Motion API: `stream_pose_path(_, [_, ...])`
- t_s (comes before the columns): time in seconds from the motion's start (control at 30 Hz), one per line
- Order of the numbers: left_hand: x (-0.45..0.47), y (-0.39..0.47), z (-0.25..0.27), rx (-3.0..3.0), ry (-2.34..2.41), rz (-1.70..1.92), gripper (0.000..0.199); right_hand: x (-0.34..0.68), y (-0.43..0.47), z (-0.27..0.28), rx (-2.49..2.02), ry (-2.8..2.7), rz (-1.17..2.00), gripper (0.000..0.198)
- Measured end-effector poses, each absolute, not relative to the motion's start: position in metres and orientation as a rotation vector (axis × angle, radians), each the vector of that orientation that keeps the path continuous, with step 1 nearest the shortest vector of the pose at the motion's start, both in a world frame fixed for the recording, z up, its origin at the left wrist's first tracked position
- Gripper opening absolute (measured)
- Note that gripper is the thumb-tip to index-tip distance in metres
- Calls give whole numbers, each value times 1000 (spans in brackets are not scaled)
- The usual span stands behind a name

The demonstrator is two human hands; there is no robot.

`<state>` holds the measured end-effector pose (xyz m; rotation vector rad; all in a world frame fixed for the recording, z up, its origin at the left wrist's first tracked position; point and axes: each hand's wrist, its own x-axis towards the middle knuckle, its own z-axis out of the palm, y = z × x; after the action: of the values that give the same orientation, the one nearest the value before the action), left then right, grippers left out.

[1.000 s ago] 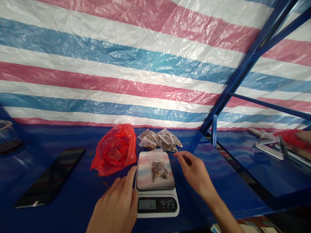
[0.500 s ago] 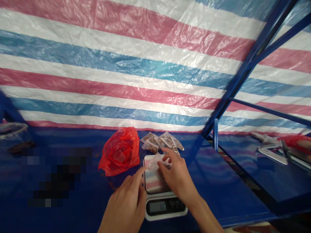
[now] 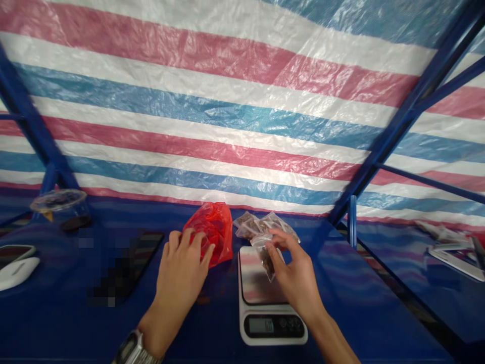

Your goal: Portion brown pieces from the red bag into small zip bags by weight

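Note:
Between thumb and fingers, my right hand [image 3: 297,270] pinches a small clear zip bag [image 3: 266,255] with dark brown bits at its bottom. The zip bag hangs over the steel plate of a white digital scale [image 3: 246,293], whose lit display is too blurred to read surely. My left hand [image 3: 184,268] is at the near side of a crumpled red plastic bag [image 3: 215,227], fingers spread and bent over its mouth; the hand hides much of the inside. Behind the scale lies a pile of similar filled zip bags [image 3: 276,222].
A dark phone-like object [image 3: 146,253], partly pixelated, lies left on the blue table [image 3: 352,303]. Farther left are a clear plastic tub [image 3: 60,207] and a white mouse-shaped object [image 3: 17,273]. Blue metal bars [image 3: 379,146] frame a striped tarp [image 3: 227,111].
My left hand has moved from the scale's left edge to the red bag. My right hand has lifted the zip bag off the scale plate. The view has shifted left.

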<state>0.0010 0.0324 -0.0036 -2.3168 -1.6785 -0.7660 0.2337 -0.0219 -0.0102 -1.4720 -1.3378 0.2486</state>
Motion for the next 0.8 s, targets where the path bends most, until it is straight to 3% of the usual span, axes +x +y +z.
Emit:
stream_pose_path(0.2, [-6,37,-15,-2364,-1728,-595,32,240,-17,-12,-1451,-1292,202,41])
stream_pose_path(0.4, [-23,34,-1,-2150,-1709,-839,32,244,-16,-11,-1459,-1246,174,40])
stream_pose_path(0.57, [-19,19,4,-2228,-1424,-1051,27,262,-17,-8,-1439,-1050,78,44])
stream_pose_path(0.8, [-4,0,-15,-2676,-1293,-691,22,291,-23,-17,-1498,-932,53,54])
